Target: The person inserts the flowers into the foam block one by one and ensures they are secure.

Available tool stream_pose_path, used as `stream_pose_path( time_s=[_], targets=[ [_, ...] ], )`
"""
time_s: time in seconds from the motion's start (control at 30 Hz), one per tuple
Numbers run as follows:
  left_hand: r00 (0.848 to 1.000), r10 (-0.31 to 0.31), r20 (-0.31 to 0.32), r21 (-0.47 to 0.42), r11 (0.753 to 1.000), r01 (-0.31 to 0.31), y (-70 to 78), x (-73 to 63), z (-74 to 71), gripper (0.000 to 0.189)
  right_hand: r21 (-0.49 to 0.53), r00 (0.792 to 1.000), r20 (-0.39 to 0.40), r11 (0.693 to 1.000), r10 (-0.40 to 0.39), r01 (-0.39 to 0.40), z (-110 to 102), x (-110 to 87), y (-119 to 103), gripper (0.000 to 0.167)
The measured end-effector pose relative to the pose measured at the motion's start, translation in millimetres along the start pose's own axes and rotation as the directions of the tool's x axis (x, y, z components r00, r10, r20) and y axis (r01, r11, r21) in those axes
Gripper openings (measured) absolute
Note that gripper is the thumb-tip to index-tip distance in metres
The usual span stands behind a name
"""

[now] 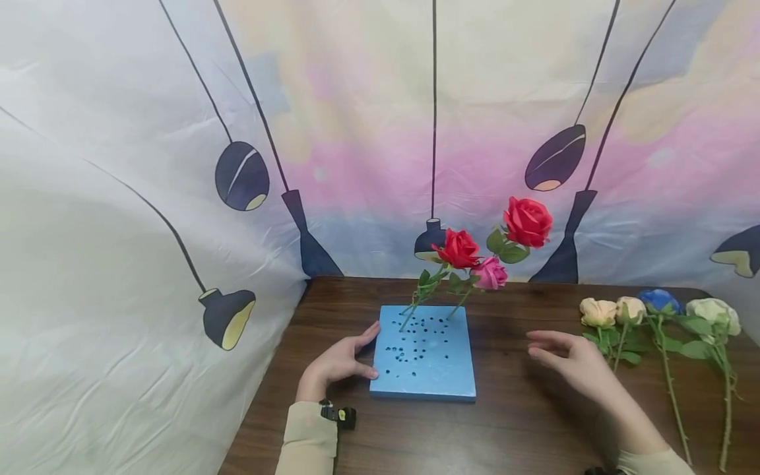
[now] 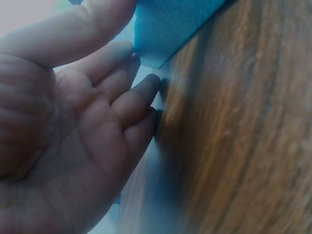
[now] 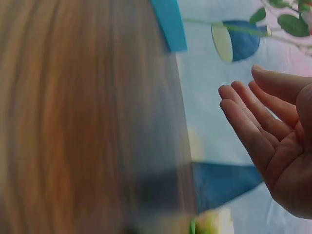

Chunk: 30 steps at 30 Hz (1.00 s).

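A light-blue board (image 1: 424, 382) full of small holes lies flat on the table. Two red roses, one lower (image 1: 458, 249) and one higher (image 1: 528, 223), and a pink rose (image 1: 490, 273) rise from its far part, all leaning right. My left hand (image 1: 338, 361) rests at the board's left edge, thumb near the front corner and fingers along the side. In the left wrist view, its fingers look loosely bent beside the blue edge (image 2: 170, 29). Over the table between the board and the loose flowers is my right hand (image 1: 572, 363), nothing in it, fingers extended.
On the right of the table (image 1: 505, 429) lie two cream roses (image 1: 598, 312), a blue rose (image 1: 660, 301) and a whitish-green rose (image 1: 714, 315), long stems toward me. A cloth backdrop (image 1: 368, 132) with printed lamps hangs behind the table.
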<state>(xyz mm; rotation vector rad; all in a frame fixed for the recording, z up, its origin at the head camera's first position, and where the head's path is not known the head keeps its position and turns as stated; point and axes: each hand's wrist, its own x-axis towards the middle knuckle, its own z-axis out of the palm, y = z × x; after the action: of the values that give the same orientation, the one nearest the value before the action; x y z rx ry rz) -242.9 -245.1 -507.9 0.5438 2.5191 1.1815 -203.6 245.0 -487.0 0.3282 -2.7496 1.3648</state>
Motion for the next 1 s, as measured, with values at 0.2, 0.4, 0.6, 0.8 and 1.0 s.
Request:
stream_pose_path(
  time_s=[0.2, 0.4, 0.6, 0.8, 1.0],
  targets=[
    [1.0, 0.006, 0.002, 0.012, 1.0, -0.006, -0.4, 1.4, 0.2, 0.102, -0.043, 0.995, 0.028, 0.994, 0.099, -0.098, -24.9, -16.7, 26.9, 0.047],
    [1.0, 0.005, 0.004, 0.023, 1.0, -0.005, -0.9, 2.8, -0.1, 0.103, -0.001, 0.984, 0.084, 0.987, 0.159, -0.159, -43.9, -23.7, 44.3, 0.051],
    [1.0, 0.002, 0.006, 0.018, 1.0, -0.002, -1.8, 2.1, 0.1, 0.103, 0.049, 0.968, 0.145, 0.976, 0.204, -0.212, -56.2, -25.4, 55.0, 0.054],
    [1.0, 0.0, 0.005, 0.017, 1.0, 0.0, -2.8, 1.2, 0.4, 0.103, 0.016, 0.951, 0.206, 0.971, 0.229, -0.238, -73.2, -26.2, 62.8, 0.052],
    [1.0, 0.008, 0.003, 0.03, 1.0, -0.008, -2.7, 0.8, -0.6, 0.104, -0.014, 0.942, 0.215, 0.965, 0.259, -0.262, -87.3, -29.5, 69.8, 0.053]
  ],
)
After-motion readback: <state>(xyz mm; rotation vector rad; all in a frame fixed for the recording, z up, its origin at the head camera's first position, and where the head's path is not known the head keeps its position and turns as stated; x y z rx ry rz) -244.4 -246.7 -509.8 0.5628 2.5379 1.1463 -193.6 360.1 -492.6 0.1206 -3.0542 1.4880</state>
